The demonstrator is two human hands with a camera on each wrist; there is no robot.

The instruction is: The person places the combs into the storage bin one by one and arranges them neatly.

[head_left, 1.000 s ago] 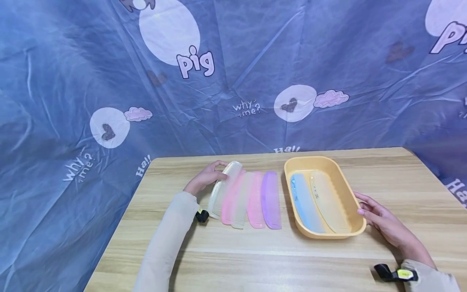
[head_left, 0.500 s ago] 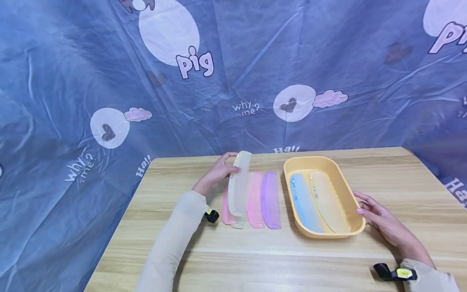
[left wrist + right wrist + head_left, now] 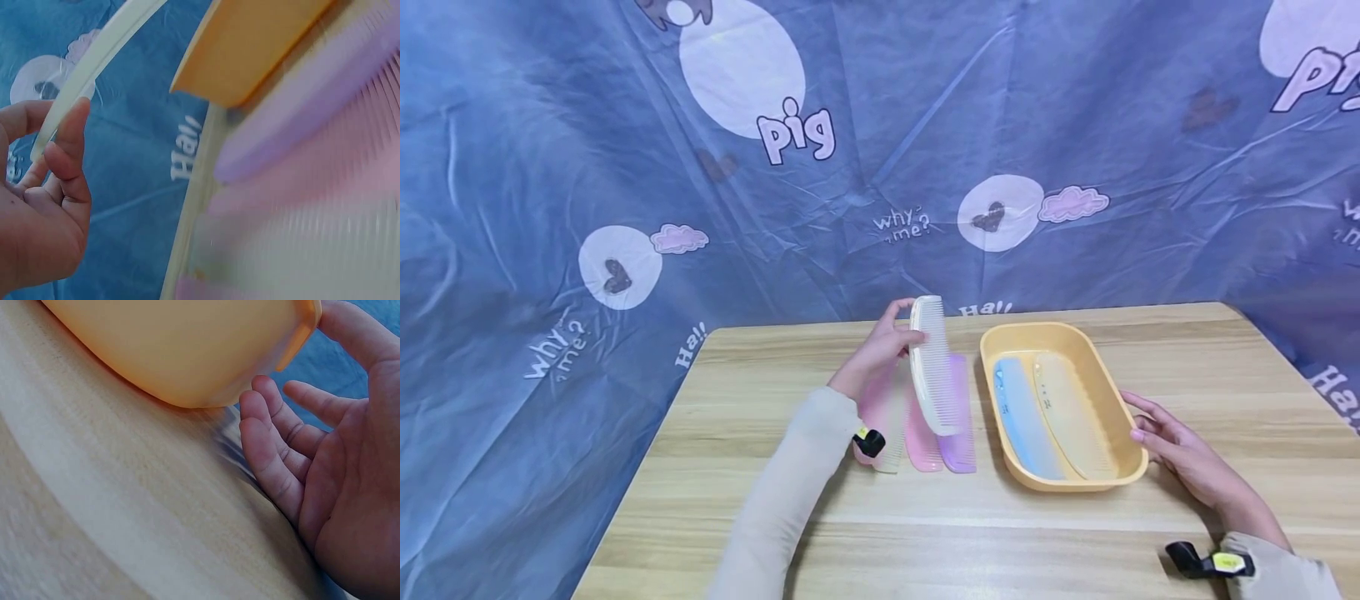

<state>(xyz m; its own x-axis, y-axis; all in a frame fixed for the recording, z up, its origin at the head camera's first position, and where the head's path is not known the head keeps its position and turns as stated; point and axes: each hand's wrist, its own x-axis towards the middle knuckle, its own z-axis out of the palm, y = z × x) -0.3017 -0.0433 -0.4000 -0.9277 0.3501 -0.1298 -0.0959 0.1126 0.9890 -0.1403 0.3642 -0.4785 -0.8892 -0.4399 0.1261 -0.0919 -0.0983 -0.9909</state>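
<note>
Off-white plastic made up the raised comb (image 3: 931, 367), one of seven, pinched between the thumb and fingers of the left hand (image 3: 880, 350) above the others. Four lay side by side on the worktop (image 3: 1000, 542): a pink comb (image 3: 865, 410), a pale comb (image 3: 891, 450), a second pink comb (image 3: 922, 447) and a purple comb (image 3: 961, 457). Two more, a blue comb (image 3: 1024, 429) and a yellowish comb (image 3: 1072, 421), lay inside the single yellow tub (image 3: 1105, 396), with room along its right wall. The right hand (image 3: 1187, 458), loosely open, touched the tub's right rim with its thumb. Wood stretched broadly towards the wearer; the back edge ran near behind the tub.
</note>
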